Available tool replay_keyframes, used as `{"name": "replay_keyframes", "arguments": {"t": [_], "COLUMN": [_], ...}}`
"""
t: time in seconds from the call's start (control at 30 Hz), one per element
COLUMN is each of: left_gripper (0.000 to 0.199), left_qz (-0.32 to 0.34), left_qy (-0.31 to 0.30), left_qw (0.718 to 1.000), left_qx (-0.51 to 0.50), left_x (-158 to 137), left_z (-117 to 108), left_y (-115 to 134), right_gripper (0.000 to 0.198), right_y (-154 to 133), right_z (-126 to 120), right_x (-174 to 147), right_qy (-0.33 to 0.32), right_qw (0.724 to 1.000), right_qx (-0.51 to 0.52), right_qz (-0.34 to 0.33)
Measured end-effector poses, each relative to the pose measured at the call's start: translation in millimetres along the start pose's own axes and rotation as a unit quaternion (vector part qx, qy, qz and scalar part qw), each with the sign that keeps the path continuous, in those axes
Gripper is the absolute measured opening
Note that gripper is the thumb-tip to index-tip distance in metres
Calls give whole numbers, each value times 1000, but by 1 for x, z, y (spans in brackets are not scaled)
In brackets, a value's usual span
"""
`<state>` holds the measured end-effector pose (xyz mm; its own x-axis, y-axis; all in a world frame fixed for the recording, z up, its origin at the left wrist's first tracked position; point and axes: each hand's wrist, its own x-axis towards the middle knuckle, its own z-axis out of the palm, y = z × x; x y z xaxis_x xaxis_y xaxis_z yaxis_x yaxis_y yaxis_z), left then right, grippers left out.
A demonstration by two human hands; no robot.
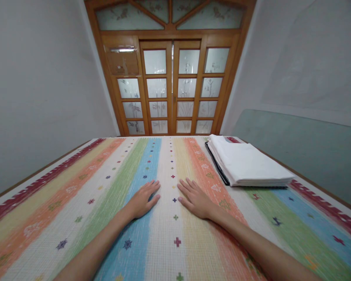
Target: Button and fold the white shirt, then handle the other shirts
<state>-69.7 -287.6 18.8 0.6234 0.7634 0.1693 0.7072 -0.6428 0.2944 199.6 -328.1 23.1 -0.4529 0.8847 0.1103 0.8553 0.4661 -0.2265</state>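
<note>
My left hand [144,199] lies palm down with fingers stretched out on the blue stripe of a colourful striped cloth [111,207]. Opposite it, across the white middle stripe, my right hand [195,198] rests palm down on the yellow and orange stripes, its fingers spread. Neither hand holds anything. Beyond my right hand, to the right, sits a stack of folded white cloth [248,162]. A dark folded piece [218,166] shows along the left and lower edge of that stack.
Wooden double doors [172,88] with patterned glass panes stand past the far edge of the cloth. Plain walls rise on both sides. A pale green board [295,146] leans along the right side, behind the white stack.
</note>
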Motion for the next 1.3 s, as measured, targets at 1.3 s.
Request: {"name": "replay_keyframes", "arguments": {"t": [1.3], "left_gripper": [53], "left_qz": [-1], "left_qy": [4], "left_qw": [1000], "left_qx": [-4], "left_x": [0], "left_z": [2], "left_y": [-1], "right_gripper": [61], "right_y": [3], "right_z": [6], "right_x": [1], "right_qy": [18], "right_qw": [1000], "right_qx": [2], "right_qz": [-8]}}
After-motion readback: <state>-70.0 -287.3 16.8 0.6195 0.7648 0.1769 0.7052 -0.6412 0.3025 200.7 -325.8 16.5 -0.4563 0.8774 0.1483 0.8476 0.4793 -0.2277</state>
